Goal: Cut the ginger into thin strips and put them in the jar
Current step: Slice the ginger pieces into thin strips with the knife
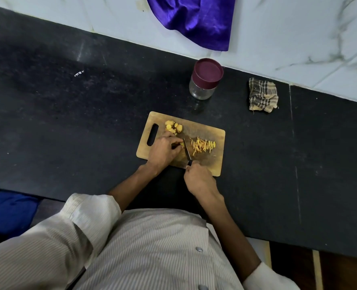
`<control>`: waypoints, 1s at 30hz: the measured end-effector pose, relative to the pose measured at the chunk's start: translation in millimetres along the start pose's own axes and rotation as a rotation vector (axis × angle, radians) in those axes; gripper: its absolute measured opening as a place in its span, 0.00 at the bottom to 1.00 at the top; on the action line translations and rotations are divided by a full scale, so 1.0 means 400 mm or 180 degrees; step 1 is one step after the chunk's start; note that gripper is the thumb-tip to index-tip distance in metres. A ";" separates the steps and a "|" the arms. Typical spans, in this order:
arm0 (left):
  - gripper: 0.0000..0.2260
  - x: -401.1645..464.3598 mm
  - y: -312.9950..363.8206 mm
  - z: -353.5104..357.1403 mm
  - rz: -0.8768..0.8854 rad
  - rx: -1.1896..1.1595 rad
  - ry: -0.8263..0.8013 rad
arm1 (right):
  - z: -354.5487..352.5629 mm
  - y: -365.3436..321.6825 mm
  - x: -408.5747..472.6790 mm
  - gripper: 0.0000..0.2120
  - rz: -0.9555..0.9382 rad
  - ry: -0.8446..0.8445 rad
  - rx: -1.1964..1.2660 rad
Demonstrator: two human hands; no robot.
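Note:
A wooden cutting board (213,135) lies on the black counter. My left hand (163,150) pins a small yellow ginger piece (181,145) to the board with curled fingertips. My right hand (198,181) grips the handle of a knife (187,152), whose blade stands just right of the held piece. A heap of thin ginger strips (202,145) lies to the right of the blade. Uncut ginger chunks (173,127) sit at the board's far left. The glass jar (203,80) with its maroon lid on stands beyond the board.
A folded checked cloth (262,94) lies right of the jar. A purple cloth (196,19) hangs over the white tiled wall. The black counter (68,111) stretches left and right. Blue fabric (8,210) shows below the counter's near edge at the left.

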State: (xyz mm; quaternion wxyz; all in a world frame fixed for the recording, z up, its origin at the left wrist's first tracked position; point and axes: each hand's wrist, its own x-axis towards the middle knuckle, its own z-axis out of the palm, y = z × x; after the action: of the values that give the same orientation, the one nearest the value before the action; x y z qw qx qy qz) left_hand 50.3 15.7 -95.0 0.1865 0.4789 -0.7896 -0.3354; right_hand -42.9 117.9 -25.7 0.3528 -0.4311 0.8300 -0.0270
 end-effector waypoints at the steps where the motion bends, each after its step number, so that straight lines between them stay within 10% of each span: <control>1: 0.11 0.000 0.001 0.001 0.0011 0.0006 0.0002 | -0.004 -0.005 0.003 0.14 0.0046 -0.0051 -0.0016; 30: 0.12 -0.001 -0.003 0.009 -0.0024 0.0133 -0.0015 | 0.026 0.007 0.000 0.13 -0.0002 0.0254 0.0074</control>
State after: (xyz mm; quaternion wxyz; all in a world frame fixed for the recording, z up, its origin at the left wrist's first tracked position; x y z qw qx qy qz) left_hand 49.1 16.8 -98.4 0.1733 0.4848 -0.7951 -0.3206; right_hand -38.4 122.5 -34.5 0.3243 -0.4259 0.8429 -0.0540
